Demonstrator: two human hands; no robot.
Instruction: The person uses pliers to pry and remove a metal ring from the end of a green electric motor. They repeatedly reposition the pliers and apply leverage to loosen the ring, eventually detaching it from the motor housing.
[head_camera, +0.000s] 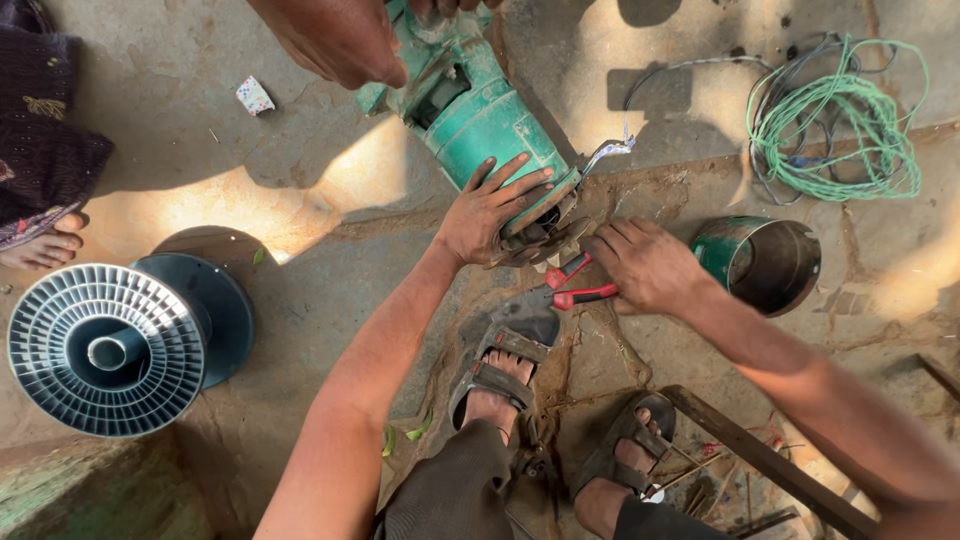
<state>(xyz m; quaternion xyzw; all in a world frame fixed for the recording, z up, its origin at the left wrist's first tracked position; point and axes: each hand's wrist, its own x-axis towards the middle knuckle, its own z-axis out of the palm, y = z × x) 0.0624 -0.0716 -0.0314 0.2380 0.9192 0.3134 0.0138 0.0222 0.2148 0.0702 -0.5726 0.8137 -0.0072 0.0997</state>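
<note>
Bare concrete floor (300, 270), dusty and cracked, patched with sunlight and hard shadow, and everything sits directly on it. The green motor housing (480, 115) lies on its side at the top centre, its open end towards the person. The left hand (490, 210) is spread flat over that end, fingers splayed and pressing on the rim, not closed around anything. The right hand (645, 265) sits just beside it, fingers curled down over the red-handled pliers (575, 285), whose handles poke out to the left; whether the grip is tight, I cannot tell. Another person's hand (340, 40) reaches in from the top edge and rests on the far part of the housing.

Now the edges: a grey ribbed spool (105, 350) stands at the left, well apart, and a green metal can (760, 262) lies open-mouthed just right of the right hand. A tangle of green wire (845, 125) fills the upper right corner. The sandalled feet (555, 420) plant close below the hands. A dark metal bar (760, 460) slants across the lower right. Open floor shows mainly on the left, between spool and housing.
</note>
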